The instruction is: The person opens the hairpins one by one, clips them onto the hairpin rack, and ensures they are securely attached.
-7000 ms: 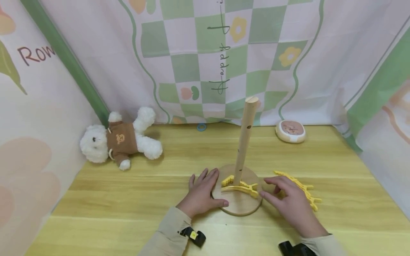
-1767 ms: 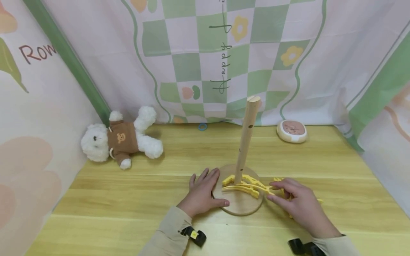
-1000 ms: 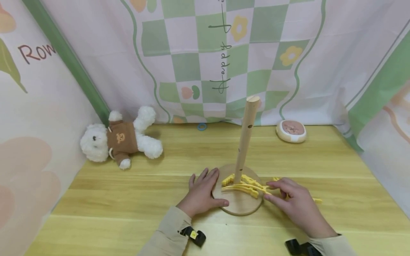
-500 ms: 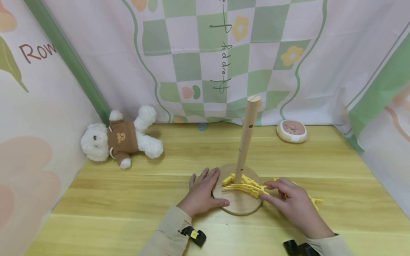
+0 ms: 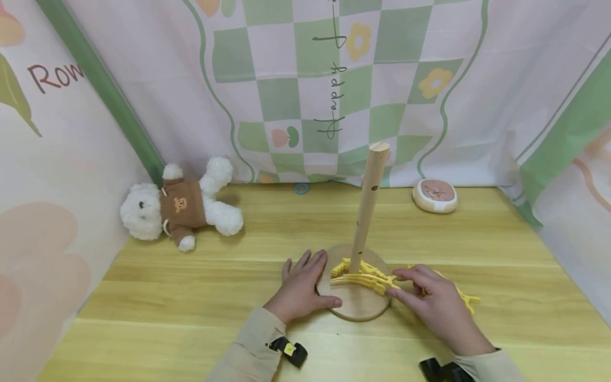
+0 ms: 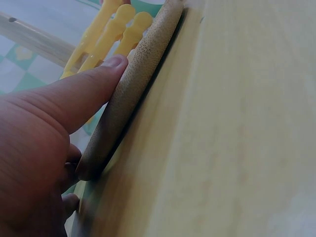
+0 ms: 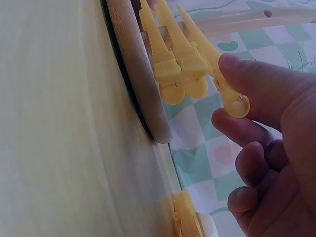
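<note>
Over the round wooden base (image 5: 355, 309) | yellow hair clip (image 7: 205, 45), beside further clips (image 7: 190, 59) laid there | right hand (image 5: 439, 312): thumb and forefinger pinch its end, I judge for alignment | left hand (image 5: 302, 294): fingers extended against the base, presumably steadying it

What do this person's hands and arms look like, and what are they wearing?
The left hand and right hand wear no gloves. The left sleeve and right sleeve are beige. A black device with a yellow patch sits beside the left cuff; a second black device sits beside the right.
</note>
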`<action>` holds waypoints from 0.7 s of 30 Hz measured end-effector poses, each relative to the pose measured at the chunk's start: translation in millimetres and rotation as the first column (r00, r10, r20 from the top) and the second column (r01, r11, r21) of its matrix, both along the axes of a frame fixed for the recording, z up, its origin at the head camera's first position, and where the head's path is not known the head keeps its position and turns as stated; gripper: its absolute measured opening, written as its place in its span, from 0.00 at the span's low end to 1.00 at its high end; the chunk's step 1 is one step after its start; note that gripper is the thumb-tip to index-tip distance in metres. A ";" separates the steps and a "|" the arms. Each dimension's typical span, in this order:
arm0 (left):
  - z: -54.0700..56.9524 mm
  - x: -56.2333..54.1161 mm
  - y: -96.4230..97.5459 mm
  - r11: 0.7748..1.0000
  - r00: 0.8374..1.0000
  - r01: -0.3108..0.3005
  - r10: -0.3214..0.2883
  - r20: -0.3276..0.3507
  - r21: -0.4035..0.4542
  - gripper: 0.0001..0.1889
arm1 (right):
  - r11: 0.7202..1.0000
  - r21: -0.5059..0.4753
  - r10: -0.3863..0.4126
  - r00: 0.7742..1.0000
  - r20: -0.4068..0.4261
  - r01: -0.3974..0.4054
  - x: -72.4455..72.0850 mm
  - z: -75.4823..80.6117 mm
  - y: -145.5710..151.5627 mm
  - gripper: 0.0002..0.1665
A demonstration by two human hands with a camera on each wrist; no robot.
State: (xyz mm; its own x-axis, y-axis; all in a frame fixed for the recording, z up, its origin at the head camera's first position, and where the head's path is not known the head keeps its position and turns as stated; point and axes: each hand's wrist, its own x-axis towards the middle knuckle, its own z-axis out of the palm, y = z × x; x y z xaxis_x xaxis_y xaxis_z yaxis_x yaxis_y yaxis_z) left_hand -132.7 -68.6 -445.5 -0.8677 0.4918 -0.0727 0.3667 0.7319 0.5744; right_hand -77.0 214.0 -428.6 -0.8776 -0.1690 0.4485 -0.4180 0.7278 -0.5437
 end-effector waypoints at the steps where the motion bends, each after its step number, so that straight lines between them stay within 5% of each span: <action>1: 0.0 -0.1 0.1 1.000 1.000 -0.001 0.001 0.000 0.000 0.57 | 1.000 -0.001 -0.002 1.000 0.003 0.002 0.0 -0.1 0.0 0.19; 21: -0.7 0.6 -0.1 1.000 1.000 -0.004 0.004 -0.004 0.002 0.56 | 1.000 -0.012 0.000 1.000 -0.020 0.000 -1.0 -0.9 -0.4 0.19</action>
State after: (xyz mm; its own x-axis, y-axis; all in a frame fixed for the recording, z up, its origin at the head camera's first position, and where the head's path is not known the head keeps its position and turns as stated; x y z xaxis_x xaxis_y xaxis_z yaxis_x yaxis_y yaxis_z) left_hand -132.1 -68.7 -446.2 -0.8701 0.4882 -0.0680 0.3659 0.7321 0.5745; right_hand -77.9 213.5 -429.5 -0.8684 -0.1634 0.4681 -0.4290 0.7210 -0.5442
